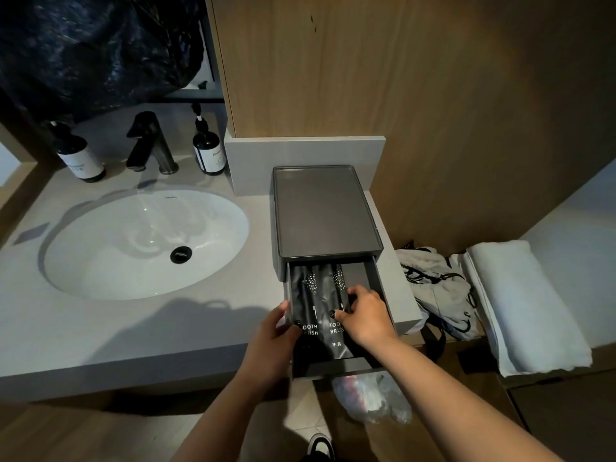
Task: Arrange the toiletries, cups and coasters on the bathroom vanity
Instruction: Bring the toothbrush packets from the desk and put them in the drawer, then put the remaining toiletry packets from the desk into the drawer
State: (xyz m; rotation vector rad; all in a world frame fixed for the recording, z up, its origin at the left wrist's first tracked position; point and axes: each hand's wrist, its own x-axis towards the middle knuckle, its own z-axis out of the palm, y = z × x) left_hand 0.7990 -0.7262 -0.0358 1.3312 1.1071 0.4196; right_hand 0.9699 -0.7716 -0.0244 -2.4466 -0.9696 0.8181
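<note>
A dark grey amenity box (325,211) stands on the vanity top, right of the sink, with its drawer (378,288) pulled out toward me. Two black toothbrush packets lie side by side in the drawer, the left packet (308,295) and the right packet (331,323). My left hand (273,335) holds the drawer's left front corner, its thumb against the left packet. My right hand (365,311) rests over the right packet, fingers curled and pinching its right edge. The box's flat tray top carries nothing.
A white oval sink (143,241) with a black tap (150,141) lies to the left, flanked by two dark pump bottles (80,151) (208,148). A black plastic bag (100,45) hangs above. Right of the vanity are a white bag (436,288), a folded towel (520,305) and a clear plastic bag (373,398).
</note>
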